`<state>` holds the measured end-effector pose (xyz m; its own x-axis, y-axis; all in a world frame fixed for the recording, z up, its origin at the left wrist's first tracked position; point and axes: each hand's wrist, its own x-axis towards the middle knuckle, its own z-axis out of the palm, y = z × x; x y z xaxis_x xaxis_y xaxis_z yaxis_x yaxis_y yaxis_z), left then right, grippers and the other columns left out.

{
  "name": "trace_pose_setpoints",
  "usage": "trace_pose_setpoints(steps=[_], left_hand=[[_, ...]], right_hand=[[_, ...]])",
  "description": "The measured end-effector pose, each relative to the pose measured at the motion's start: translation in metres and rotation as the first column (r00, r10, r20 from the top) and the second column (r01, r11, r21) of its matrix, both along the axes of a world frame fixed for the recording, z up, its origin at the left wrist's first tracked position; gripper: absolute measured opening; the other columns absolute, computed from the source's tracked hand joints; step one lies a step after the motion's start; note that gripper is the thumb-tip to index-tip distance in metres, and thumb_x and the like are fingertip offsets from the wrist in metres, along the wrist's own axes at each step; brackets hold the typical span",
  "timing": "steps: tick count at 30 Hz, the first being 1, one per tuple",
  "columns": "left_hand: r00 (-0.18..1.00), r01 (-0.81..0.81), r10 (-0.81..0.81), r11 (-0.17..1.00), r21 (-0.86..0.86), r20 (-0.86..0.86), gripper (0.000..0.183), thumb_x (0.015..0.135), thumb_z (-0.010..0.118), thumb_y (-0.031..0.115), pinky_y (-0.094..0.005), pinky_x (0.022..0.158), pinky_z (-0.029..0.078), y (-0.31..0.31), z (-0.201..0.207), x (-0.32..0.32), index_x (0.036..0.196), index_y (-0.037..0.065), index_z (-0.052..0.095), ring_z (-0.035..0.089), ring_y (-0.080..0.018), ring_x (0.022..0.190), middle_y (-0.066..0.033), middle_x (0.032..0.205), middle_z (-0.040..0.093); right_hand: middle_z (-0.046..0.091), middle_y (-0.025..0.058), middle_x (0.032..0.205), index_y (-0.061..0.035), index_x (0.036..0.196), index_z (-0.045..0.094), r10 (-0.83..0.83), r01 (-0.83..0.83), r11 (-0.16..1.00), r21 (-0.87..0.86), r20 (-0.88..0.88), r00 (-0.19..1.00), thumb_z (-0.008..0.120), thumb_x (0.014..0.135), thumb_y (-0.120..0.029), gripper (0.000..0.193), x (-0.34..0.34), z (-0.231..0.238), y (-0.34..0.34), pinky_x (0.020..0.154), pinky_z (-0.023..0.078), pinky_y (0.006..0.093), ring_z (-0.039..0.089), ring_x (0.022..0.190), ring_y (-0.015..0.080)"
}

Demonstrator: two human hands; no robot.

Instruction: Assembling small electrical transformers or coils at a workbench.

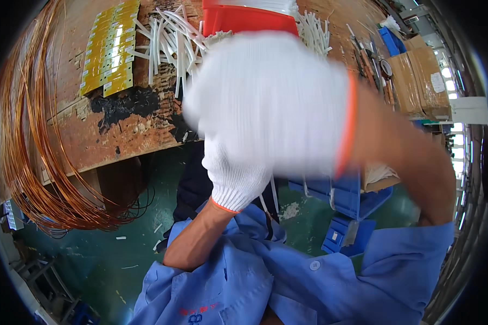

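Covering the center of the frame, the right hand, in a white knit glove with an orange cuff, is blurred and overlaps the left hand, gloved alike, just below it. Watching remotely, I cannot tell whether either hand is spread, curled or wrapped around something. Thin white strips show just below the gloves; whether they are held, I cannot tell.

Beyond the hands, at upper left of center, white tubes lie loose on the table, with a second bunch to the right of a red bin. I judge the tubes light, bendable and hard to break, though perhaps smooth enough to slip in a glove; I would pinch one near a free end, clear of its neighbors.

Yellow strips lie left of the pile and look flat and stiff, better taken by the edges. At far left, coils of copper-colored wire reach past the table's edge, likely springy and heavy as a bundle. Blue bins stand right of center, low in the frame; a cardboard box sits at upper right.
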<state>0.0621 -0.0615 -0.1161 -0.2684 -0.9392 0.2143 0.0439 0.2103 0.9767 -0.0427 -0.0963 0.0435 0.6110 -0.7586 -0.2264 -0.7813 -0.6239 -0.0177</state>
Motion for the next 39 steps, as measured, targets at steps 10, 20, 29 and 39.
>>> trace_pose_setpoints(steps=[10, 20, 29, 39], left_hand=[[0.999, -0.023, 0.042, 0.869, -0.495, 0.027, 0.075, 0.070, 0.104, 0.029, -0.0581, 0.122, 0.041, -0.010, -0.012, 0.003, 0.130, 0.003, 0.067, 0.053, -0.0459, 0.144, -0.0185, 0.143, 0.063], [0.999, -0.038, 0.032, 0.986, -0.164, -0.038, 0.053, 0.075, 0.103, 0.022, -0.0466, 0.116, 0.051, 0.000, -0.004, 0.000, 0.116, 0.001, 0.075, 0.061, -0.0370, 0.137, -0.0196, 0.141, 0.064], [0.995, -0.063, 0.092, 0.826, -0.560, 0.024, 0.074, 0.074, 0.101, 0.036, -0.0587, 0.120, 0.043, -0.010, -0.009, -0.004, 0.129, 0.000, 0.067, 0.058, -0.0454, 0.138, -0.0184, 0.140, 0.066], [0.999, -0.044, 0.048, 0.974, -0.222, 0.013, 0.050, 0.076, 0.100, 0.018, -0.0508, 0.114, 0.050, -0.005, -0.003, 0.005, 0.116, 0.000, 0.076, 0.061, -0.0407, 0.136, -0.0163, 0.134, 0.070]], right_hand=[[0.068, 0.0116, 0.084, -0.0054, 0.098, 0.074, -0.321, 0.348, 0.933, -0.092, 0.222, 0.921, 0.073, 0.094, -0.015, 0.011, -0.054, -0.027, 0.132, 0.063, 0.058, 0.0411, 0.073, 0.074, 0.0297], [0.071, 0.0081, 0.090, -0.0072, 0.088, 0.077, 0.533, -0.500, 0.799, -0.334, 0.011, 0.846, 0.078, 0.076, -0.031, 0.026, -0.066, -0.029, -0.054, 0.071, 0.058, 0.0431, 0.073, 0.083, 0.0314], [0.063, 0.0054, 0.080, -0.0094, 0.100, 0.074, -0.350, 0.362, 0.929, -0.069, 0.148, 0.925, 0.072, 0.091, -0.016, 0.012, -0.028, -0.019, 0.149, 0.054, 0.052, 0.0402, 0.067, 0.064, 0.0212], [0.070, 0.0112, 0.082, -0.0087, 0.092, 0.081, 0.480, -0.425, 0.861, -0.279, 0.172, 0.860, 0.080, 0.076, -0.029, 0.027, -0.060, -0.033, -0.051, 0.068, 0.058, 0.0435, 0.074, 0.079, 0.0337]])
